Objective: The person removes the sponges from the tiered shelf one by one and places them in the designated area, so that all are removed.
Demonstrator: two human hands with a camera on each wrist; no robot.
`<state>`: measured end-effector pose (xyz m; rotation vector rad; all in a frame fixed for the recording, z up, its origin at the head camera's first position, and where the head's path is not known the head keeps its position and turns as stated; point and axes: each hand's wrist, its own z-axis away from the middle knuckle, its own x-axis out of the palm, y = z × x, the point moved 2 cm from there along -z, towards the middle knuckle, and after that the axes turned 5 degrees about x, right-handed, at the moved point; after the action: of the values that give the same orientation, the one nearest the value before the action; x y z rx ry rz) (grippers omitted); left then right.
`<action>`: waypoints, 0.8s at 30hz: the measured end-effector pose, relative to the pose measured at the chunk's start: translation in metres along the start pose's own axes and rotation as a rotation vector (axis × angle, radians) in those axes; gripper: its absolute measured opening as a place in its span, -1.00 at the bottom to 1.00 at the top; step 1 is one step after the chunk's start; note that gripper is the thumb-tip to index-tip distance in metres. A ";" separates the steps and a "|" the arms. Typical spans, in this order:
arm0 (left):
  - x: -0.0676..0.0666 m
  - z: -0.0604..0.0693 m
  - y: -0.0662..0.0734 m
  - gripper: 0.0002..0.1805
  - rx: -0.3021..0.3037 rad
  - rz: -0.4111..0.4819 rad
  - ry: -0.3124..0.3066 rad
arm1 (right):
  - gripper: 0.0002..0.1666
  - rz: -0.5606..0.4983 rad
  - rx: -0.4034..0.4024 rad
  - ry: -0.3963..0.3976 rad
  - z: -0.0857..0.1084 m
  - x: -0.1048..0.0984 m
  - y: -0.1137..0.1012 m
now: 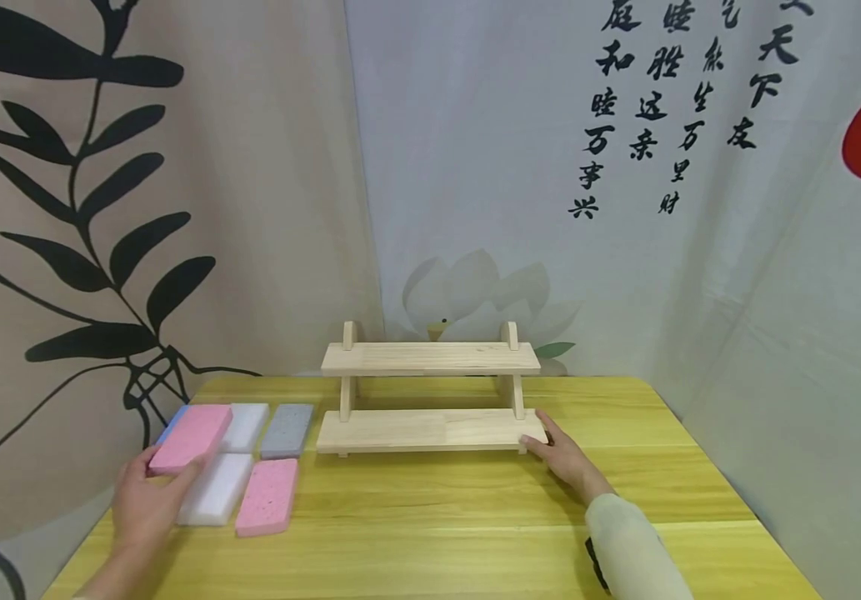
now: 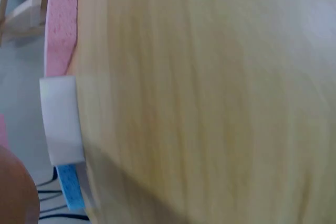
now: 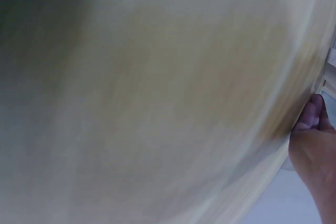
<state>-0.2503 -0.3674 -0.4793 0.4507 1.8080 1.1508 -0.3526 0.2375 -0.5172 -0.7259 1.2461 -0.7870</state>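
At the table's left side my left hand (image 1: pixel 147 500) holds a pink sponge block (image 1: pixel 192 437) between thumb and fingers, raised over other blocks. Partly hidden behind it are a blue sponge (image 1: pixel 172 422) and a white block (image 1: pixel 247 427). Another white block (image 1: pixel 214 493), a grey block (image 1: pixel 287 431) and a second pink sponge (image 1: pixel 268 497) lie flat nearby. A two-tier wooden rack (image 1: pixel 430 429) stands at the back middle. My right hand (image 1: pixel 568 462) grips the right end of its lower shelf, thumb in front. Only part of the left hand (image 2: pixel 18 187) shows in the left wrist view.
The yellow wood-grain table (image 1: pixel 460 542) carries everything. A printed cloth backdrop (image 1: pixel 475 167) hangs right behind the rack and along both sides of the table. The upper shelf (image 1: pixel 430 358) of the rack bears nothing.
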 end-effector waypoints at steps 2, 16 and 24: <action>-0.003 0.000 -0.003 0.06 -0.013 -0.002 0.005 | 0.08 0.001 0.000 -0.002 0.000 0.000 0.000; -0.016 -0.003 -0.030 0.16 -0.183 0.023 -0.013 | 0.06 0.003 0.004 -0.009 0.001 0.000 0.000; -0.019 -0.005 -0.044 0.14 -0.201 0.006 -0.012 | 0.04 0.003 0.006 -0.007 0.002 0.000 -0.002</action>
<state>-0.2379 -0.4049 -0.5069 0.3447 1.6608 1.3158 -0.3507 0.2369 -0.5153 -0.7217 1.2381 -0.7849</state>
